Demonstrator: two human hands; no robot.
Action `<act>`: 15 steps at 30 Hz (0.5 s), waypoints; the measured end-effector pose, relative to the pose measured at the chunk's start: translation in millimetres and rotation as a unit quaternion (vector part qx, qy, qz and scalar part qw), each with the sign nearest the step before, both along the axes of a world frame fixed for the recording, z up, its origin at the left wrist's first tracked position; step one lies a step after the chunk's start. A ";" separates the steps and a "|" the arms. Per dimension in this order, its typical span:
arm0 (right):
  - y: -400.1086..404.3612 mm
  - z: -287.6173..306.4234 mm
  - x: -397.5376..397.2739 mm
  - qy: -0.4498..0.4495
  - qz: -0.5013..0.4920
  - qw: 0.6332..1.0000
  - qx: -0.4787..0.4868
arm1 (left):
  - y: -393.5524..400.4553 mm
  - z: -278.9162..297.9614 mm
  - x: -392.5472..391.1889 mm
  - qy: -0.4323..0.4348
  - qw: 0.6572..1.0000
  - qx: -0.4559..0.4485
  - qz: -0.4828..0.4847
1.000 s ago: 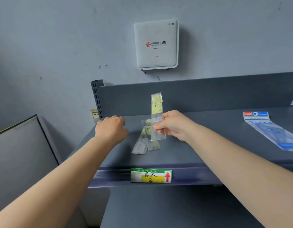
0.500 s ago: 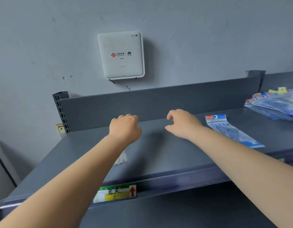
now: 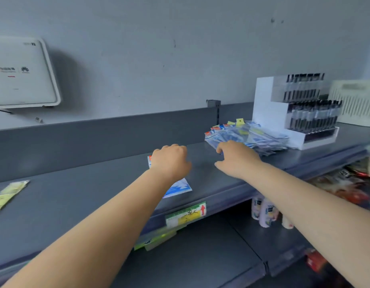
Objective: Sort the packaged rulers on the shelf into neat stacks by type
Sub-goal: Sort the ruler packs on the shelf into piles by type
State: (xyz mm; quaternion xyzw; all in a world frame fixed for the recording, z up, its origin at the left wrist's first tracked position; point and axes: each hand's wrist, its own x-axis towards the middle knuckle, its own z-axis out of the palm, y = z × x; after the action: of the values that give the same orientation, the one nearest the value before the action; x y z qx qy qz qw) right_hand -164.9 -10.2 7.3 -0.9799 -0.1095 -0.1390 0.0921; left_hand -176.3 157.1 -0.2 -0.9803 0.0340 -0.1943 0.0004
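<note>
Both hands are now reaching further right along the dark grey metal shelf (image 3: 97, 196). Left hand (image 3: 171, 161) is curling loosely, empty, over a blue-and-white packaged ruler (image 3: 178, 188). Right hand (image 3: 236, 159) is opening beside the messy pile of blue packaged rulers (image 3: 246, 136).
</note>
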 end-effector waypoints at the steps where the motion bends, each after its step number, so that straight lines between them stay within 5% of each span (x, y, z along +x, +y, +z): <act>1: -15.4 -0.7 3.4 0.005 -0.011 1.000 0.006 | -15.1 -0.5 5.7 0.003 1.000 -0.001 -0.009; 15: -152.3 2.1 77.1 0.024 -0.097 0.992 0.083 | -133.0 14.5 114.3 0.014 0.993 0.035 -0.108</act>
State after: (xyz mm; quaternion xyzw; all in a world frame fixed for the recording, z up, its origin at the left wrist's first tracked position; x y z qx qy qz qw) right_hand -87.8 -162.5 9.4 -0.9779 0.0002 -0.1324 0.1615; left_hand -62.0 24.1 14.3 -0.9729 0.1467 -0.1781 0.0134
